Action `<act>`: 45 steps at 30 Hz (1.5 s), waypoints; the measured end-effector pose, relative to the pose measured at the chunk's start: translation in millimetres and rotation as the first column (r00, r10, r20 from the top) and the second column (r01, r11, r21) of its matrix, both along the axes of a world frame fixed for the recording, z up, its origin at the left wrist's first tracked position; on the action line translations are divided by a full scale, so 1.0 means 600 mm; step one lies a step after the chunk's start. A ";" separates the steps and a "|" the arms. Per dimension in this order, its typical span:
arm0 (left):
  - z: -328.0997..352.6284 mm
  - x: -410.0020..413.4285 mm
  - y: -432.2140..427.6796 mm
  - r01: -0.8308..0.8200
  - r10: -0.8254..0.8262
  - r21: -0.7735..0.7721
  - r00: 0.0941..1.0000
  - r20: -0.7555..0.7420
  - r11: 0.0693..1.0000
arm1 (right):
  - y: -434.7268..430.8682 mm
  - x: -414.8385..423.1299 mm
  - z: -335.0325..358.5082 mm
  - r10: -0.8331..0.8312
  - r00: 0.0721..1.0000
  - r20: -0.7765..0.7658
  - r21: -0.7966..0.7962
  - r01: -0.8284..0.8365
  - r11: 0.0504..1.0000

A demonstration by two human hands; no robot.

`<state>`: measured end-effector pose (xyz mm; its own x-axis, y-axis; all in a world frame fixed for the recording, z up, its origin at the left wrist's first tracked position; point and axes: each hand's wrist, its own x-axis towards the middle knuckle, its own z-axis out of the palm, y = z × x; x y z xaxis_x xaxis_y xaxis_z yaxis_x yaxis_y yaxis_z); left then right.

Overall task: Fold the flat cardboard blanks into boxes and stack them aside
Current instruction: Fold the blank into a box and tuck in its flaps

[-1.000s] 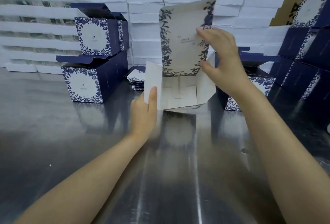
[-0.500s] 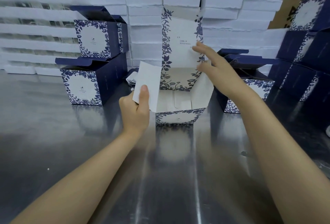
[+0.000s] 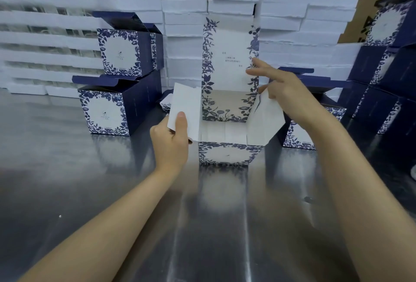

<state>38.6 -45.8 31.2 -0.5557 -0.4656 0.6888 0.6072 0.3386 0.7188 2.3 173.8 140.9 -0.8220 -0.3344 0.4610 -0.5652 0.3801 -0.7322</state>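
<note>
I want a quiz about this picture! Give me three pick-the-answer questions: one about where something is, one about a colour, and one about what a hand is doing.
1. Where is the upper finished box?
A. On top of the lower finished box
B. On the floor
C. In the person's lap

2. What colour are the leaves printed on the half-folded box?
A. Red
B. Green
C. Blue

3. What is the left hand doing?
A. Pointing upward
B. Pinching the white side flap
C. Waving

Answers:
1 A, because the two boxes stand stacked, one on the other.
2 C, because dark blue leaves frame its white front panel.
3 B, because the thumb lies on the flap's face and the hand is closed around its edge.
</note>
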 end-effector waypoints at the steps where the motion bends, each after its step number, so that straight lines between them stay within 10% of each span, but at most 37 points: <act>1: 0.000 -0.001 0.000 0.003 -0.003 0.017 1.000 0.002 1.000 | -0.004 -0.010 0.002 -0.004 1.000 0.014 0.013 0.003 1.000; 10: -0.003 -0.001 0.009 0.098 -0.100 0.106 0.995 0.019 0.990 | 0.016 -0.030 -0.024 -0.020 0.956 0.291 -0.197 0.080 0.977; 17: 0.000 -0.003 0.012 0.232 -0.229 -0.071 0.972 0.046 0.970 | -0.015 -0.027 -0.050 0.424 0.832 0.357 -0.731 -0.034 0.682; 25: -0.003 -0.017 0.006 0.241 -0.290 -0.411 0.955 -0.060 0.879 | -0.060 -0.035 -0.082 0.130 0.974 0.185 -0.214 -0.090 0.973; 36: 0.097 -0.065 -0.017 0.417 -0.288 -0.224 0.848 0.445 0.881 | -0.056 -0.051 -0.077 0.113 0.955 0.276 -0.251 -0.041 0.967; 41: 0.132 -0.083 -0.035 0.316 0.175 -0.453 0.628 0.758 0.833 | -0.083 -0.059 -0.080 0.063 0.967 0.247 -0.350 0.029 0.936; 45: 0.135 -0.078 -0.027 0.254 0.170 -0.392 0.606 0.777 0.884 | -0.093 -0.069 -0.084 0.076 0.955 0.287 -0.430 0.058 0.901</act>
